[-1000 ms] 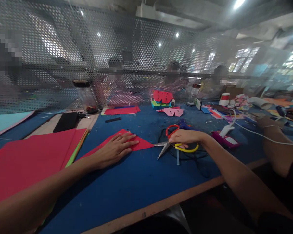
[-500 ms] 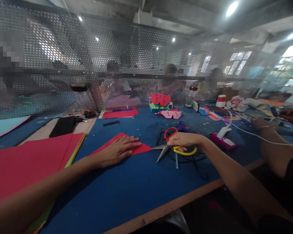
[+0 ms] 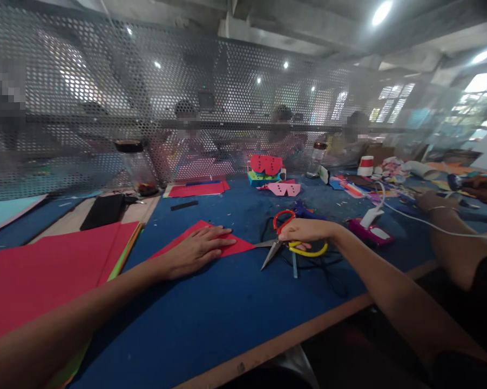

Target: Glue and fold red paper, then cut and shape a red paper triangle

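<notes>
A red paper triangle (image 3: 241, 246) lies on the blue tabletop. Flat across it rests my left hand (image 3: 201, 246), fingers stretched out and pressing on the paper. My right hand (image 3: 308, 231) is closed on a pair of scissors (image 3: 272, 253) with one red and one yellow handle loop. The blades are spread apart; one tip touches or nearly touches the triangle's right corner. Beneath the scissors, a dark cord (image 3: 335, 278) and a thin strip (image 3: 295, 266) lie on the table, partly hidden by my hand.
Red sheets (image 3: 57, 275) are stacked at left, beside a black phone (image 3: 102, 212). A jar (image 3: 136, 167) stands by the perforated screen (image 3: 227, 81). Behind my hands are cut paper masks (image 3: 284, 188). A magenta device (image 3: 375, 232) with a white cable and another person's hand (image 3: 480, 189) are at right.
The view has shifted very slightly. My hands, the scissors and the red paper triangle hold practically the same positions.
</notes>
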### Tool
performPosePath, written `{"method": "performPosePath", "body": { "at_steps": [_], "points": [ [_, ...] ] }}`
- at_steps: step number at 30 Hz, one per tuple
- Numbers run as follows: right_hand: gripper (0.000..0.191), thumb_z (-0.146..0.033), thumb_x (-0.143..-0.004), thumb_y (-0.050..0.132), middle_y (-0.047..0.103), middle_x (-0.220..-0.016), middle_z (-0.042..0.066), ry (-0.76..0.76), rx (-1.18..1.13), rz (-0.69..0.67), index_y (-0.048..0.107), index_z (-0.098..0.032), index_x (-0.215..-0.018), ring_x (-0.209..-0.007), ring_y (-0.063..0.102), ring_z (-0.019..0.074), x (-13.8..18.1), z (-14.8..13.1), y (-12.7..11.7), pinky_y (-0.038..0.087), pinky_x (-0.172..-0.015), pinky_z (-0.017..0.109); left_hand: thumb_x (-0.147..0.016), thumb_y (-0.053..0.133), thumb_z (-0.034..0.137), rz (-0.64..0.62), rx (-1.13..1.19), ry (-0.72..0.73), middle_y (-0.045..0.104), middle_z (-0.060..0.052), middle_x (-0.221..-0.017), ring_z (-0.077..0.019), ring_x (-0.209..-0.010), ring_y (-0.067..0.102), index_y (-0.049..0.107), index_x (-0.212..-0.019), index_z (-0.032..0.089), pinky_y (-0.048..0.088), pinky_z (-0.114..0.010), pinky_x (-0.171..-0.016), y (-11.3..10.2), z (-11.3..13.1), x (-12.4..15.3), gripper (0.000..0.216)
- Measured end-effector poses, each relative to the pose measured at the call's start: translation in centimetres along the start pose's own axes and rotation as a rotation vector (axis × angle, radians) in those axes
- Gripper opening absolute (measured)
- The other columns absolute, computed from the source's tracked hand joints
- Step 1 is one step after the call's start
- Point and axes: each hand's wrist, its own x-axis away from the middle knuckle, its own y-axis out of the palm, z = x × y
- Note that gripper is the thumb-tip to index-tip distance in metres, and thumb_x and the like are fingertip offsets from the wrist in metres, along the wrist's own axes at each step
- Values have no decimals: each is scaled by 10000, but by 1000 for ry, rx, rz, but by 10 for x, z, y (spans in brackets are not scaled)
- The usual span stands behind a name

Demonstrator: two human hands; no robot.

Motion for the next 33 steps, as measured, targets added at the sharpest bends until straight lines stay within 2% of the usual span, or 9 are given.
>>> {"method": "performPosePath", "body": {
  "at_steps": [10,15,33],
  "points": [
    [460,-525,-991,441,531,-534,-42,-21,18,0,500,-182,-690,-421,413,69,-1,7,-1,401,-545,231,-1082,284,465,8,0,23,263,39,-1659,-241,-1532,217,364,-1533,409,207,-447,-1230,0,-2,0,461],
    [447,-511,-995,445,527,-531,-44,-25,15,-10,489,-187,-691,-423,415,69,0,7,-1,399,-544,227,-1084,269,476,-20,40,2,238,51,-1667,-229,-1543,171,352,-1535,414,158,-456,-1243,-1,0,0,463],
    [434,-486,-986,457,517,-504,-51,14,-7,-13,493,-186,-675,-402,403,68,0,5,0,374,-497,222,-1081,279,470,17,9,18,297,24,-1647,-257,-1522,245,393,-1523,397,207,-467,-1226,1,-1,-1,462]
  ]
}}
